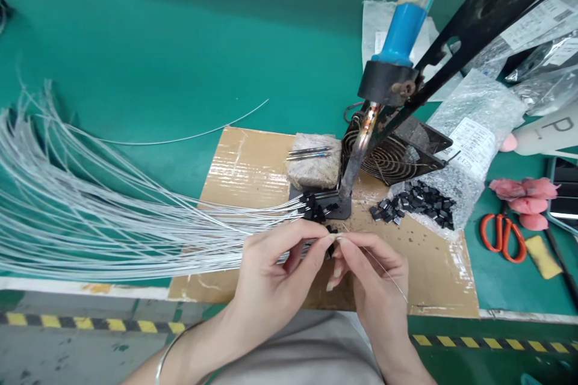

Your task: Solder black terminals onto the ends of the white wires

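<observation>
My left hand [284, 271] and my right hand [374, 277] meet over the cardboard, with fingertips pinched together. What my left fingertips hold is hidden. A thin silvery wire [386, 269] runs from my right fingertips back across that hand. Just beyond them, a bundle of white wires [253, 210] ends in black connectors [316, 207]. A soldering iron [354, 162] with a blue handle is clamped in a black stand above the small dark base [341, 209] near those connectors.
A sponge-like block [313, 171] bearing dark metal rods and a black fan [391, 150] stand behind. Loose black connectors [427, 201] spill from a bubble-wrap bag [474, 114]. Orange-handled scissors [502, 237] and a yellow sponge [543, 257] lie right, on the green table [180, 60].
</observation>
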`<action>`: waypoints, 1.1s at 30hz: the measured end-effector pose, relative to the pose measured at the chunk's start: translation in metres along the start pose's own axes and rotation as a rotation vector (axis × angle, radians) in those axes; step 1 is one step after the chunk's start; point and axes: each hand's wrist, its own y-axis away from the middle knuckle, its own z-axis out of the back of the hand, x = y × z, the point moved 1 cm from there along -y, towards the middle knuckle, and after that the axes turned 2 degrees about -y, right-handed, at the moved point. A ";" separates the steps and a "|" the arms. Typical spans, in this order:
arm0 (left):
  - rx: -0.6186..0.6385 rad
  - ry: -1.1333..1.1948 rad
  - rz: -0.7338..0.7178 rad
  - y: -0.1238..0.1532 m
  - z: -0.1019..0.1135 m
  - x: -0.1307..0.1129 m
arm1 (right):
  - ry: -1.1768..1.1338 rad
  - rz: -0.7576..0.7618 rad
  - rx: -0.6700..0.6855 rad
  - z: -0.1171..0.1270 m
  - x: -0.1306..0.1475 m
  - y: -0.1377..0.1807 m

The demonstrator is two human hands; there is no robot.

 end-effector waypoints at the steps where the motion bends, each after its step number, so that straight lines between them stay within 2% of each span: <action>1: -0.001 -0.007 -0.007 0.000 0.000 0.000 | -0.003 -0.001 0.000 0.000 0.000 0.000; 6: -0.011 -0.042 -0.044 0.002 -0.001 0.000 | -0.044 -0.040 0.031 0.002 0.003 -0.001; 14: 0.004 -0.065 -0.061 -0.001 -0.001 -0.001 | -0.079 -0.218 0.094 0.005 0.016 -0.009; 20: -0.005 -0.051 -0.001 0.000 -0.003 0.001 | -0.080 -0.201 0.062 0.004 0.012 -0.009; 30: -0.071 -0.062 -0.016 0.003 -0.010 0.004 | -0.215 -0.158 -0.027 -0.011 0.000 -0.006; 33: -0.069 -0.042 0.010 0.003 -0.010 0.004 | -0.164 -0.138 -0.022 -0.008 -0.002 -0.003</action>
